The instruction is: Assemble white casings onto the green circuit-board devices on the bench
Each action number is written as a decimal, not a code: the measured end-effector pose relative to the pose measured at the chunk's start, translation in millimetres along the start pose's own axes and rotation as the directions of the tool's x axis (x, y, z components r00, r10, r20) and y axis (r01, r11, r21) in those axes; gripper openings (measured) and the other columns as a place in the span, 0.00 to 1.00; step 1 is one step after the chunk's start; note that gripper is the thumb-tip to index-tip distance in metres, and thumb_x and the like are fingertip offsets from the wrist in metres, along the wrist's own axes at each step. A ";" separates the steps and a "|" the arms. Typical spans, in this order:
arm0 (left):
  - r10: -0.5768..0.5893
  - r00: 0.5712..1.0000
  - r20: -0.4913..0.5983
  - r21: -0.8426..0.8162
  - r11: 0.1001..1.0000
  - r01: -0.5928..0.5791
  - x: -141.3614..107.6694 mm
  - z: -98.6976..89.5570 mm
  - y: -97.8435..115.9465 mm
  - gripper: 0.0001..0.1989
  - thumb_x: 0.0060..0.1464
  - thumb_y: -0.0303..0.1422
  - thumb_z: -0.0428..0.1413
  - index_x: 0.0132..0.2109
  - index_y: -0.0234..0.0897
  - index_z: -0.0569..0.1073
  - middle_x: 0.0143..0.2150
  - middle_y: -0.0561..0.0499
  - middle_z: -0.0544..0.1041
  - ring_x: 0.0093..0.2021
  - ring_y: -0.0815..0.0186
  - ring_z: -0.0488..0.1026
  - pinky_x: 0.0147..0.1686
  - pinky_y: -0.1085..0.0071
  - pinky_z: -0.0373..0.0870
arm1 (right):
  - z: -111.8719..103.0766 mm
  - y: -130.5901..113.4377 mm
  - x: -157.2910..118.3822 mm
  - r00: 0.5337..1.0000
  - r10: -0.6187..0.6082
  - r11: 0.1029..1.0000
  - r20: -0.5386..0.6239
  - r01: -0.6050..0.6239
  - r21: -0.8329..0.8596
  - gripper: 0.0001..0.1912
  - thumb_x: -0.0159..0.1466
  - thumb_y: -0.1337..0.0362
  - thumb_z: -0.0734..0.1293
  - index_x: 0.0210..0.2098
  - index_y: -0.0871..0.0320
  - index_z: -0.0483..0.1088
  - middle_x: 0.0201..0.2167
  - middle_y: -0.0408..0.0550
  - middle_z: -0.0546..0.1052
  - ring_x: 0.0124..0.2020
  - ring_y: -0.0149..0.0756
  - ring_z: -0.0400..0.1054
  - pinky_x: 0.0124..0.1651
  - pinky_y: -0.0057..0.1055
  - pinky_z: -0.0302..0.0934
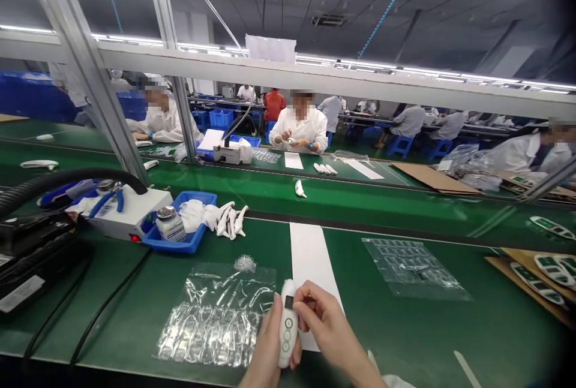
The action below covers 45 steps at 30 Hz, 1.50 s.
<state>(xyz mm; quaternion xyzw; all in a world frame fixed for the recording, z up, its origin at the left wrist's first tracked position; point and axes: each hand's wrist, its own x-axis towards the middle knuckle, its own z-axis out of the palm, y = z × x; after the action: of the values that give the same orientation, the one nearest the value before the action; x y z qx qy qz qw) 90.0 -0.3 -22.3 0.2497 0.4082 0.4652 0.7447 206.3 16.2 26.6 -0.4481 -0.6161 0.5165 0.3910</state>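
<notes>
A white handheld device (288, 329) with a small dark screen and round buttons stands nearly upright in my left hand (269, 340), fingers wrapped round its body. My right hand (321, 316) is pinched at the device's upper right edge, beside the screen; whatever lies between its fingertips is too small to make out. Under and behind the hands runs a long white paper strip (310, 250). Left of the device lies a clear plastic sheet of small pockets (207, 334), with a little clear heap (245, 263) at its top edge.
A blue tray (180, 246) holds a jar and white cloths, with several white devices (231, 222) beside it. A white box (130, 211) with a black hose stands left. Another pocketed sheet (414, 265) and cardboard with white panels (535, 283) lie right. A person (299, 124) sits opposite.
</notes>
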 end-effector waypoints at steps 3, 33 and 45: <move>0.023 0.999 -0.027 -0.010 1.000 -0.024 -1.1 -2.9 0.3 0.30 0.52 0.59 0.45 0.28 0.34 0.69 0.09 0.57 0.63 0.10 0.75 0.56 0.11 0.79 0.48 | 3.6 0.1 3.3 1.000 -0.001 0.999 0.006 0.001 -0.039 0.08 0.65 0.64 0.62 0.29 0.57 0.63 0.22 0.38 0.65 0.23 0.29 0.61 0.28 0.26 0.56; 0.067 0.998 -0.007 0.149 0.987 -0.065 -11.2 -10.4 0.1 0.33 0.51 0.63 0.41 0.29 0.35 0.67 0.10 0.58 0.61 0.10 0.74 0.55 0.10 0.78 0.49 | 18.0 12.5 -0.5 0.997 0.010 0.999 -0.081 -0.013 -0.041 0.14 0.64 0.53 0.63 0.29 0.55 0.63 0.21 0.39 0.65 0.19 0.29 0.62 0.23 0.26 0.56; 0.087 0.987 -0.137 0.320 0.947 -0.039 -23.4 -20.2 6.9 0.30 0.45 0.63 0.50 0.35 0.39 0.71 0.16 0.56 0.68 0.12 0.71 0.59 0.11 0.76 0.51 | 18.7 19.2 4.7 0.999 -0.032 0.987 -0.009 0.033 0.157 0.16 0.60 0.55 0.69 0.45 0.52 0.68 0.45 0.48 0.67 0.25 0.26 0.63 0.23 0.25 0.60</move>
<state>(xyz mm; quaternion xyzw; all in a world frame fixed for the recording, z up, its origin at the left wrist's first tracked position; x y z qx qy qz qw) 64.2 -18.4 -19.2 0.3434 0.5238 0.4347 0.6471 190.1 16.6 4.7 -0.4074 -0.5795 0.5557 0.4353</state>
